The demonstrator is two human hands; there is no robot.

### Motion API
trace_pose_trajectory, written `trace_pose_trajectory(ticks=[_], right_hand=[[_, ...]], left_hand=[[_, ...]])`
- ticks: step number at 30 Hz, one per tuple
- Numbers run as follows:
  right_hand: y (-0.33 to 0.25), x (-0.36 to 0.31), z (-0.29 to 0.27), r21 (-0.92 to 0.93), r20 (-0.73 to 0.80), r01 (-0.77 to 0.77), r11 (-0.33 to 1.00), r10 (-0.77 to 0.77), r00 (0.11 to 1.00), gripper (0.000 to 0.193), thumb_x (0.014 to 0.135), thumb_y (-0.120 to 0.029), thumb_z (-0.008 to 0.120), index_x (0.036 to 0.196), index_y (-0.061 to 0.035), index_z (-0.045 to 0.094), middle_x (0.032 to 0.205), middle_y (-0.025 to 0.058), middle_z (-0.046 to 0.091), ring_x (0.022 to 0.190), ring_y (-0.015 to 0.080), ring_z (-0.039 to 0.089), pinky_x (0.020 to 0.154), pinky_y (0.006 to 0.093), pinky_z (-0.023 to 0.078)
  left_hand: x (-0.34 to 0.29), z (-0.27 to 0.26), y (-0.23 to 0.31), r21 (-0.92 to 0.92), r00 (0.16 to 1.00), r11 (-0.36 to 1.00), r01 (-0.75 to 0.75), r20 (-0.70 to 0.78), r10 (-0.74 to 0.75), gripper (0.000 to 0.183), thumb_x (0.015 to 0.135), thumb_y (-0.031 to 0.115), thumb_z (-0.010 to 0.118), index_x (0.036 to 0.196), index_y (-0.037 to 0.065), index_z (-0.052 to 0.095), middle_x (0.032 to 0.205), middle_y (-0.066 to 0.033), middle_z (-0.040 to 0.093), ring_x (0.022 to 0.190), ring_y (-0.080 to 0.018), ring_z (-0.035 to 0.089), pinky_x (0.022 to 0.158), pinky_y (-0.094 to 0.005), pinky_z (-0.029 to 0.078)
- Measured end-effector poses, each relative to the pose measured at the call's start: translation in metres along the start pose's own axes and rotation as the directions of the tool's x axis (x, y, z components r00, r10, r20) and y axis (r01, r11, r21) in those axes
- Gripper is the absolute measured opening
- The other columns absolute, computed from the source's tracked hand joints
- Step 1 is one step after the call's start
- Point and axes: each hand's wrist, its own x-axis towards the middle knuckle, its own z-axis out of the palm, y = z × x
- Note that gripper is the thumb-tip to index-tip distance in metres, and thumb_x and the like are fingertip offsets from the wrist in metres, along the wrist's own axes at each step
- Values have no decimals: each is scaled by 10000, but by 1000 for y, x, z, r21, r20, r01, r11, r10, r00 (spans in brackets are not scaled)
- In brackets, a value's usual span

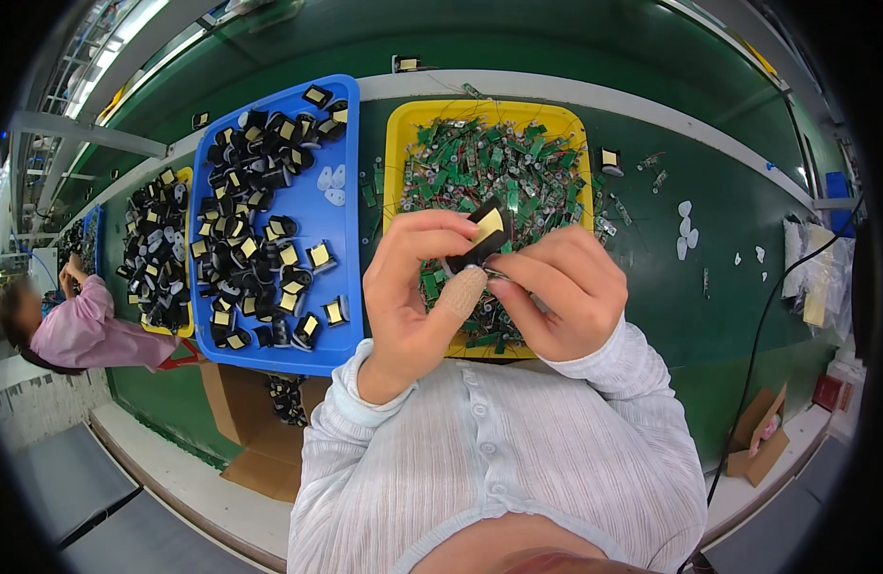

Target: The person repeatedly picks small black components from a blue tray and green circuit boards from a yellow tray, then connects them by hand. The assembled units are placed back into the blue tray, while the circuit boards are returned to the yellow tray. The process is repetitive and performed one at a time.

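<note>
A pale buttoned cardigan (441,430) is seen nearest the camera. Above it, both hands are brought together over the near-centre yellow tray (394,163), which is heaped with green circuit boards (518,163). A black piece with a yellow panel (486,230) is held between the fingers and thumb of the left hand (413,287) (bandage (463,293) noted on that thumb). Taking the black piece as dial centre: left hand at 8 o'clock, right hand (568,287) at 4. Its long axis is tilted, roughly 7 to 1 o'clock. The left hand is judged nearer, being wrapped on the piece; the right is pinched narrow on a small part (497,274) by the lower end, kind too small to tell. Whether the black piece is touched by the right fingertips cannot be told. A blue tray (331,239) of similar black pieces is placed at 9 o'clock, white ovals (688,230) on the green tabletop (671,325) at 3.
</note>
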Motion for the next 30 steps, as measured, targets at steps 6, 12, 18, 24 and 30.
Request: trace_pose_trajectory(ticks=[6, 12, 18, 24, 30], right_hand=[[-4, -2, 0, 39, 24, -38, 999, 37, 999, 217, 570, -22, 708, 765, -22, 614, 668, 55, 558, 563, 212, 498, 491, 285, 411], [-7, -5, 2, 87, -1, -69, 994, 70, 998, 196, 585, -29, 702, 760, -22, 612, 666, 60, 557, 559, 221, 497, 495, 293, 413], [-6, -4, -2, 277, 72, -223, 935, 211, 975, 125, 649, -46, 669, 736, -9, 587, 650, 94, 540, 551, 247, 491, 501, 319, 387], [-6, -3, -4, 337, 71, -249, 908, 239, 968, 95, 684, -42, 644, 732, 2, 574, 633, 105, 525, 538, 249, 486, 494, 319, 371], [-9, -4, -5, 407, 99, -301, 863, 285, 953, 63, 698, -25, 621, 723, 3, 570, 623, 98, 519, 525, 226, 473, 488, 304, 362]], left_hand=[[0, 1, 1, -23, 999, 999, -38, 19, 39, 177, 689, -10, 600, 853, -11, 533, 927, -135, 548, 907, -238, 527, 765, -307, 422], [-3, 3, 4, -16, 999, 999, -29, 25, 30, 165, 689, -30, 586, 843, -24, 527, 913, -138, 546, 924, -251, 531, 779, -315, 428], [-4, 4, 6, -48, 999, 999, -5, 40, 7, 238, 727, 70, 640, 912, -18, 517, 962, -137, 528, 948, -246, 531, 870, -368, 399], [-7, 2, 2, -62, 1000, 998, -17, 5, 17, 333, 659, 138, 741, 912, -3, 576, 1000, -134, 574, 956, -245, 542, 794, -324, 446], [-7, 3, 4, -10, 999, 999, -42, -26, 42, 320, 649, 143, 747, 893, 11, 588, 984, -132, 581, 906, -242, 564, 770, -316, 452]])
